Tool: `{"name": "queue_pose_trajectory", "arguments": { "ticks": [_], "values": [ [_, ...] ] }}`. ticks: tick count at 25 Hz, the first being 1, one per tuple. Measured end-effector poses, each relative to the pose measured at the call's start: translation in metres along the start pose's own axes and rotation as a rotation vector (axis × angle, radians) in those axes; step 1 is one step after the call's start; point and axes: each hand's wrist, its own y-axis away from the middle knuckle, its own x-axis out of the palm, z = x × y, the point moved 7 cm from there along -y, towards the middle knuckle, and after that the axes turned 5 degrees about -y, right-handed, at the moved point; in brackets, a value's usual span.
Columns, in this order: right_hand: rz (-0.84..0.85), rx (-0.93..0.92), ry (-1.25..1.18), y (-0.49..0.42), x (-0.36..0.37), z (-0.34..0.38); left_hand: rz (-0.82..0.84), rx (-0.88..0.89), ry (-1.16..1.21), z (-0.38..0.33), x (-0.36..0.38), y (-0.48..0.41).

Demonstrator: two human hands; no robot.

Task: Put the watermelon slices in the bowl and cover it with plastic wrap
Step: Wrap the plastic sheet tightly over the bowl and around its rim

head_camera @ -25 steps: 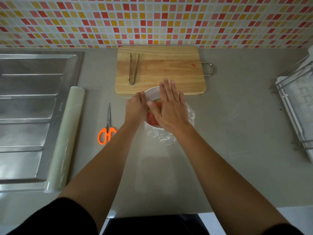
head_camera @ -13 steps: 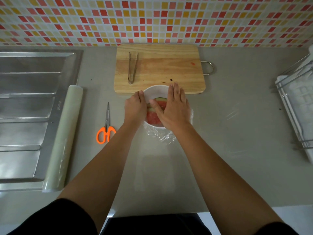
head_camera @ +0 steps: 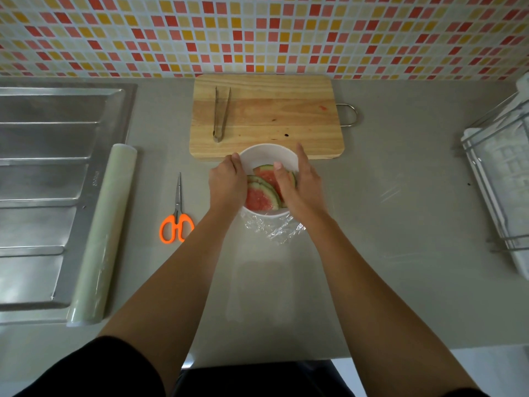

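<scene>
- Your black sleeves (head_camera: 94, 365) fill the bottom edge, and both bare forearms reach forward to the bowl.
- The counter (head_camera: 400, 282) is smooth, matte grey stone-like sheet. The bowl stands on it, near the middle.
- A long pale roll of wrap (head_camera: 106, 224) lies well left of the bowl, on the edge of the ridged steel drainboard (head_camera: 57, 167).
- Clear plastic wrap (head_camera: 274, 229) bunches in shiny crinkles against the bowl's near side. Whether it lies tight across the mouth, you cannot tell.
- Scissors (head_camera: 177, 224) with thin steel blades and orange loop handles lie left of the bowl, blades pointing away from you.
- Your left hand (head_camera: 227, 184) grips the bowl's left wall. The fingers are pressed together and curled down the outside, and the thumb sits at the rim.
- Your right hand (head_camera: 300, 187) lies along the bowl's right side. The fingers are straight and close together, and the thumb is spread inward over the bowl's mouth.
- The bowl (head_camera: 266, 149) is round, white and glossy.
- The watermelon slices (head_camera: 259, 197) lie inside it, overlapping. They are thin curved wedges with grainy red flesh and green rind.
- A pale wooden cutting board (head_camera: 266, 116) lies just behind the bowl. It is rectangular with rounded corners and a wire loop handle, and shows pink stains.
- Slim metal tongs (head_camera: 221, 116) lie on the board, behind and left of the bowl.
- A wire dish rack (head_camera: 498, 181) stands far right of the bowl.
- Behind it all is a wall (head_camera: 257, 32) of small square tiles in red, orange, yellow and white.
</scene>
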Motion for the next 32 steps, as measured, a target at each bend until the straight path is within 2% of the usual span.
{"name": "queue_pose_trajectory", "arguments": {
  "ticks": [5, 9, 11, 14, 16, 18, 19, 21, 23, 25, 29, 32],
  "values": [
    [-0.047, 0.132, -0.156, 0.008, -0.004, -0.012, -0.010, -0.004, -0.022, -0.002, 0.000, 0.002],
    [-0.039, 0.112, -0.210, 0.010, -0.009, -0.012, -0.018, 0.001, -0.026, -0.002, 0.000, 0.002],
    [-0.037, 0.110, -0.124, 0.008, -0.010, -0.014, -0.019, 0.005, -0.029, -0.003, -0.001, 0.002],
    [-0.011, 0.181, 0.132, 0.009, -0.009, -0.025, -0.004, 0.006, -0.015, -0.003, -0.001, 0.002],
    [-0.104, 0.177, 0.212, 0.018, -0.015, -0.026, 0.022, -0.022, 0.019, 0.001, 0.000, 0.000],
    [-0.314, 0.162, 0.127, 0.032, -0.026, -0.025, 0.061, -0.053, 0.079, 0.006, 0.001, -0.002],
    [-0.360, 0.205, 0.045, 0.039, -0.027, -0.028, 0.077, -0.060, 0.106, 0.007, 0.001, -0.003],
    [-0.296, 0.343, -0.053, 0.050, -0.018, -0.038, 0.084, -0.058, 0.119, 0.007, 0.001, -0.003],
    [-0.228, 0.426, -0.074, 0.056, -0.009, -0.043, 0.067, -0.062, 0.104, 0.006, 0.001, -0.002],
    [-0.261, 0.437, -0.086, 0.056, -0.010, -0.039, 0.041, -0.081, 0.090, 0.007, 0.000, 0.001],
    [-0.352, 0.396, -0.081, 0.049, -0.021, -0.036, -0.055, -0.136, 0.100, 0.014, -0.007, 0.017],
    [-0.349, 0.356, 0.000, 0.044, -0.023, -0.036, -0.144, -0.217, 0.095, 0.019, -0.012, 0.031]
  ]
}}
